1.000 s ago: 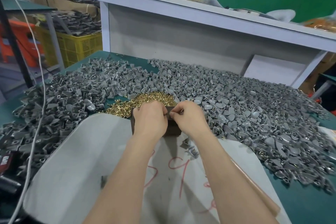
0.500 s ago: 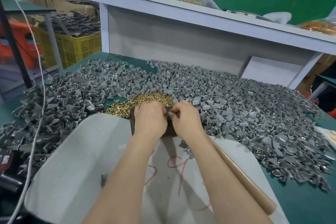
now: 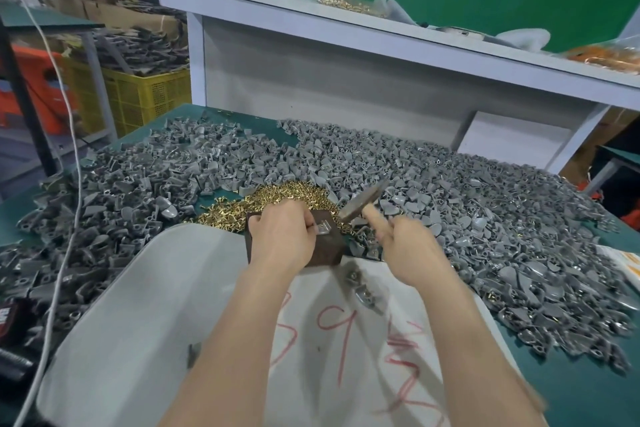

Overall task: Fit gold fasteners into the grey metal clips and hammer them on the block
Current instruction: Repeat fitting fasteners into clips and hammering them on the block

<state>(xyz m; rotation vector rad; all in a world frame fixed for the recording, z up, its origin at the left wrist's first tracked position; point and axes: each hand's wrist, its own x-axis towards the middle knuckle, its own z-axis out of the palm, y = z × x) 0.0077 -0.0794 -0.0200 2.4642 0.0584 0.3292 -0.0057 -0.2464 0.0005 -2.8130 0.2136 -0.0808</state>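
Observation:
A dark brown block (image 3: 325,248) stands at the far rim of a white sack. On its top lies a grey metal clip (image 3: 323,228), which my left hand (image 3: 282,236) pinches in place at its left edge. My right hand (image 3: 410,248) grips the wooden handle of a hammer; the blurred metal hammer head (image 3: 362,200) hangs raised just above and right of the block. A heap of gold fasteners (image 3: 273,199) lies behind the block. Grey clips (image 3: 450,204) cover the green table all round.
The open white sack (image 3: 145,315) with red writing fills the near side; two clips (image 3: 360,284) lie on its cloth. A white cable (image 3: 69,204) runs down the left. A white shelf (image 3: 381,31) overhangs the back. Yellow crate (image 3: 145,94) at left.
Both hands were pinching the clip on the block. My right hand has since left it and now grips the hammer, raised beside the block. My left hand stays on the clip.

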